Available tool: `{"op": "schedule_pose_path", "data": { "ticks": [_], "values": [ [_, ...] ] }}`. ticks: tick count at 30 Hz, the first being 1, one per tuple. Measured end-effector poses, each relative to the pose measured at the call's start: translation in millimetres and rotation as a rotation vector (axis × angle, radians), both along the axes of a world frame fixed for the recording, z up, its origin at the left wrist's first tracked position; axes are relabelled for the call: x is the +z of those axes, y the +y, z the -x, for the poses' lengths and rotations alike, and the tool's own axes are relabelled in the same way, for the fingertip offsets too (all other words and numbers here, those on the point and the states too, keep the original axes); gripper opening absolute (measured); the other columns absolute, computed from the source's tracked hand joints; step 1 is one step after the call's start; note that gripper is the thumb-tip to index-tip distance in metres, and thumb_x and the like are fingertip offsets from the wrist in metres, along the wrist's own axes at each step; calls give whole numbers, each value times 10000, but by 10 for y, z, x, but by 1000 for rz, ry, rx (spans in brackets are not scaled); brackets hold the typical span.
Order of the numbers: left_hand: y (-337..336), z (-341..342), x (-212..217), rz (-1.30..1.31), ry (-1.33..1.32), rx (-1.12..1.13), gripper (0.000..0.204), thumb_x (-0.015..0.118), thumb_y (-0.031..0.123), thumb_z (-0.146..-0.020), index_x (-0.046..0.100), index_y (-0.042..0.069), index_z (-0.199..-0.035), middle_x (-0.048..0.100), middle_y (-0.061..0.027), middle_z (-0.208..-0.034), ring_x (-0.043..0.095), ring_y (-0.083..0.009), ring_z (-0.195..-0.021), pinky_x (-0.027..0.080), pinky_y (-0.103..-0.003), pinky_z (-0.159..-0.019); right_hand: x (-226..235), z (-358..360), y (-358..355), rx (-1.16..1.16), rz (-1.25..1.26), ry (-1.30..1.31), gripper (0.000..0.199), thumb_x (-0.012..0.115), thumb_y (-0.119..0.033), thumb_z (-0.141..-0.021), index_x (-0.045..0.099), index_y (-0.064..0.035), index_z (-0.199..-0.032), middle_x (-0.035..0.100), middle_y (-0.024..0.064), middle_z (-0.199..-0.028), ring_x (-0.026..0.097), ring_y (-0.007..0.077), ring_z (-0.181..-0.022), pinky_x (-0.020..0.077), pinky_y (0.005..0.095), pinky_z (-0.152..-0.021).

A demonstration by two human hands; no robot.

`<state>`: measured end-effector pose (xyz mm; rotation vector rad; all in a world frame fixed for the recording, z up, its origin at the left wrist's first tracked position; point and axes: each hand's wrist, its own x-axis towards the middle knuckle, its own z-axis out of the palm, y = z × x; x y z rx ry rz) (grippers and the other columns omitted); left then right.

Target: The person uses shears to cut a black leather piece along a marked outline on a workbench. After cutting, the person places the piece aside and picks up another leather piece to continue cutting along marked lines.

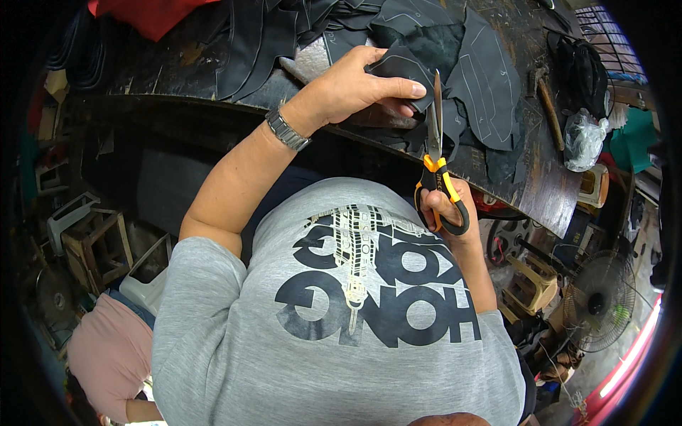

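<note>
My left hand (355, 89), with a metal watch on its wrist, pinches a black leather piece (403, 65) between thumb and fingers just over the table's near edge. White outlines are drawn on this piece. My right hand (447, 202) is wrapped round the black and yellow handles of a pair of scissors (435, 131). The blades point away from me, nearly together, right beside the edge of the held piece and close to my left thumb. Whether they touch the leather I cannot tell. A larger marked black leather sheet (486, 85) lies to the right of the blades.
More cut black leather pieces (256, 42) cover the dark worktable (170, 78), with a red cloth (153, 14) at far left. A hammer (550, 110) and a clear plastic bag (586, 138) lie at right. A fan (600, 302) stands lower right; another person (110, 355) is lower left.
</note>
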<state>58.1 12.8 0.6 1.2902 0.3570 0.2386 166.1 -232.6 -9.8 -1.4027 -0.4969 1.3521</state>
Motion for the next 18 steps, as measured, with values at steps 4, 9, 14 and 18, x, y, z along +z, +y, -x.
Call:
{"op": "schedule_pose_path", "data": {
  "ticks": [4,9,14,18],
  "values": [
    [-65,-13,45,62,-55,13,278,740,141,-849,643,-50,-1025,694,-140,-904,717,-177,-757,598,-252,-704,-7,25,13,-5,0,-2,461,811,-431,-747,585,-31,-783,538,15,-581,488,79,-445,380,210,-405],
    [-234,1,83,115,-79,53,249,722,135,-865,650,-51,-1015,697,-139,-901,718,-177,-774,596,-250,-728,-50,84,85,-61,-48,1,492,803,-462,-732,591,-28,-824,549,14,-606,521,85,-501,421,213,-477],
    [-169,14,73,92,-26,5,294,752,174,-843,631,-17,-1031,700,-104,-891,716,-171,-780,591,-258,-721,-39,81,74,-49,-25,14,499,809,-466,-716,584,-32,-814,537,8,-605,512,80,-488,408,203,-454],
    [-67,-3,-3,37,6,-64,318,747,145,-841,621,-67,-1040,698,-152,-879,718,-182,-766,591,-243,-695,-12,64,39,-44,3,19,507,819,-470,-705,579,-33,-799,530,6,-602,500,73,-472,396,198,-430]
  ]
}}
